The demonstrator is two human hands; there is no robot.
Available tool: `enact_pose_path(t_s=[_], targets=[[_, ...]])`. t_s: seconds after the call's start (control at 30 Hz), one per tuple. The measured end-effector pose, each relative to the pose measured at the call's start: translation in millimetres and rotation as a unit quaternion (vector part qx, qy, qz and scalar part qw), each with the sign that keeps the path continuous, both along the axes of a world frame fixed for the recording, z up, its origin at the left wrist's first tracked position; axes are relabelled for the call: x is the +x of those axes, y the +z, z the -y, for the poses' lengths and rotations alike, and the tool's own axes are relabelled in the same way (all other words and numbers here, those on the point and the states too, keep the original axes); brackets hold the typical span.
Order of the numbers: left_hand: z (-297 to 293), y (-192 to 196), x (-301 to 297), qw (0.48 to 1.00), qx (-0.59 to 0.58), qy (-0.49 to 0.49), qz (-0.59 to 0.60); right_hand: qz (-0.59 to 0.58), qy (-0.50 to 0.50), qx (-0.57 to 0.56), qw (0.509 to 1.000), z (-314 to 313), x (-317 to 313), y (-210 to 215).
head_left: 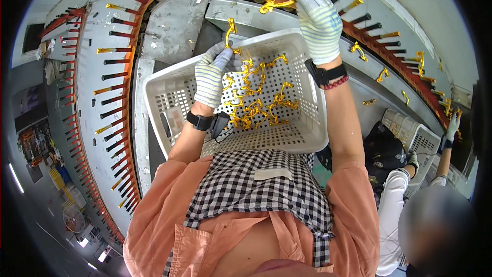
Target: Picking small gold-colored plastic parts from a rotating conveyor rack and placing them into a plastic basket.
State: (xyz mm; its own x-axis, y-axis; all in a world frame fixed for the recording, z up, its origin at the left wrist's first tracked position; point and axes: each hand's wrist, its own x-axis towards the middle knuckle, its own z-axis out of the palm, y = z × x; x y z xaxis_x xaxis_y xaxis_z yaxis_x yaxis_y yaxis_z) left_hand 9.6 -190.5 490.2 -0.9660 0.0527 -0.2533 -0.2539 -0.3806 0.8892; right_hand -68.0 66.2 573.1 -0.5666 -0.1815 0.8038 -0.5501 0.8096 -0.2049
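Observation:
My left hand (211, 72), in a striped work glove, is closed on a shiny gold curved fitting (231, 33) that sticks up above the basket's far left rim. My right hand (318, 23), gloved the same way, reaches up to the conveyor track; its fingers are curled, and a second gold fitting (277, 4) juts out from them to the left. Below both hands stands a white perforated plastic basket (302, 138), tilted toward me. Several gold fittings (251, 115) lie loose on its bottom.
A curved orange track (134, 46) with dark upright pegs (120, 61) runs around the far side and left; some pegs carry gold pieces. More fittings (383, 74) lie on the grey ledge at right. A co-worker's gloved hand (453, 125) reaches the track beside another basket (423, 146).

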Motion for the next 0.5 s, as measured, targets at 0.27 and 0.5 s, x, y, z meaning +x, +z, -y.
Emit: enact_pose_path(t_s=[0.27,0.5], targets=[[-18.6,8.7,-4.8,0.999,0.001,-0.027,-0.020,0.043,0.004,-0.100,0.994,-20.7,59.3,-17.7],[-44.4,15.6,-5.8,0.997,-0.028,-0.055,-0.039,0.131,0.007,0.082,0.988,-34.6,94.1,-33.0]])
